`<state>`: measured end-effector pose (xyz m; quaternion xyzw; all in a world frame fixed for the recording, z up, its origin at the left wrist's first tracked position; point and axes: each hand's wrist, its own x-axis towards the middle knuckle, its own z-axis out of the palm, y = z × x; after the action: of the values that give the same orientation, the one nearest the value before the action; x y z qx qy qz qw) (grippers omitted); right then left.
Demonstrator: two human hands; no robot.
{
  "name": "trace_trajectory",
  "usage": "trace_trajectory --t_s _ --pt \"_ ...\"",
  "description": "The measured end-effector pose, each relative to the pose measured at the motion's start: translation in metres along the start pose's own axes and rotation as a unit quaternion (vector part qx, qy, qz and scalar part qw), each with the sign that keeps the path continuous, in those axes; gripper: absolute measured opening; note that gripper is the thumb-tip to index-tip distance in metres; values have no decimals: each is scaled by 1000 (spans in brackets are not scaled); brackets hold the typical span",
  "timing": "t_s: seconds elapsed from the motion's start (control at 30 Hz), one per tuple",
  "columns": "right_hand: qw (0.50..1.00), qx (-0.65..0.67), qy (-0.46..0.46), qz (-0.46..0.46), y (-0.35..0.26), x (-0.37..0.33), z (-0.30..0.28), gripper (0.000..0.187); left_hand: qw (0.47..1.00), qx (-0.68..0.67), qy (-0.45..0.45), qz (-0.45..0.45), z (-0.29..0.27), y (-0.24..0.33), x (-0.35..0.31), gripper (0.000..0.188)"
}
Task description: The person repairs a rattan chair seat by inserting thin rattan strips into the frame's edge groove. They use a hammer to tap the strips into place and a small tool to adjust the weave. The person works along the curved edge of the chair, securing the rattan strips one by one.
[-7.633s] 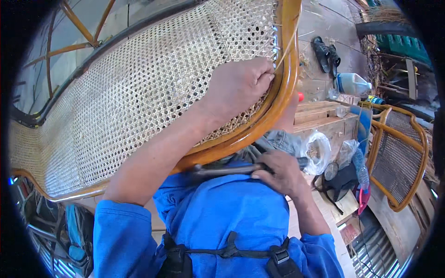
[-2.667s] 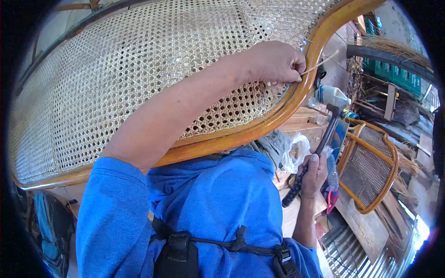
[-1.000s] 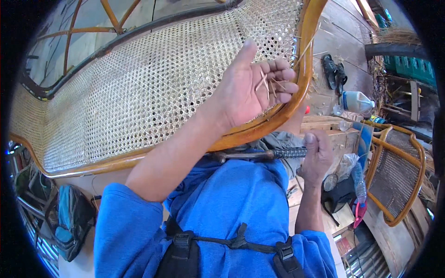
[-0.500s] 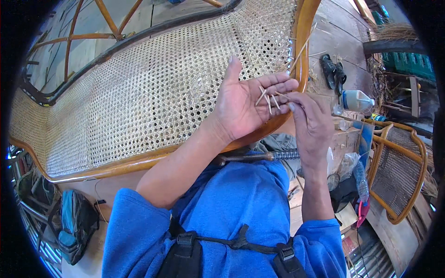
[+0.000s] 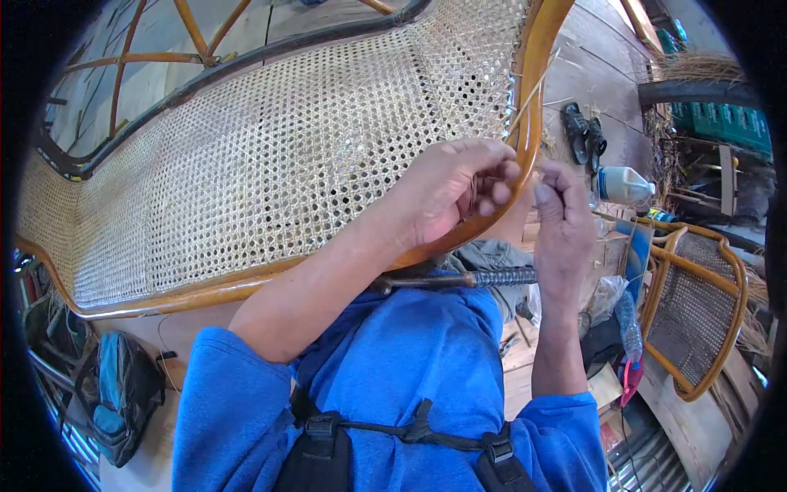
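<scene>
The thin pale cane strand (image 5: 531,88), light, springy and easily kinked by the look of it, rises toward one o'clock from the left hand (image 5: 449,193), curled closed on its lower end against the curved orange wooden chair frame (image 5: 534,98); the right hand (image 5: 562,215) pinches narrowly beside it; best gripped low, near the weave.

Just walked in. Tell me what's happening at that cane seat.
A person in a blue top works on a woven cane panel in a curved wooden frame. The left hand is curled beside the frame's rim and the right hand meets it, fingers pinching something too small to tell. A hammer lies across the lap.
</scene>
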<state>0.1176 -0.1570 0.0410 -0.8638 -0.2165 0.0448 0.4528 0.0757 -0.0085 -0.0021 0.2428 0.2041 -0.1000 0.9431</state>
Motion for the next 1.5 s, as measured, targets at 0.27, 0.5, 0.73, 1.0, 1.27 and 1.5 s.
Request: trace_trajectory --t_s 0.27,0.5,0.73,1.0,1.27,1.5 --pt "945 313 0 99 16 6 -4 12 875 434 105 190 14 24 25 25" --pt "925 358 -49 121 22 14 -3 11 792 568 32 222 2 41 65 28" --pt "940 319 -53 111 23 20 0 8 752 609 -6 252 -1 46 66 24" --pt "972 221 -60 59 26 38 -7 8 729 647 -41 221 -1 45 71 22" --pt "983 170 -51 40 22 52 -15 12 681 691 -57 238 0 43 67 24" --pt "994 49 -101 16 12 58 -15 10 743 622 -89 231 -15 51 80 21"
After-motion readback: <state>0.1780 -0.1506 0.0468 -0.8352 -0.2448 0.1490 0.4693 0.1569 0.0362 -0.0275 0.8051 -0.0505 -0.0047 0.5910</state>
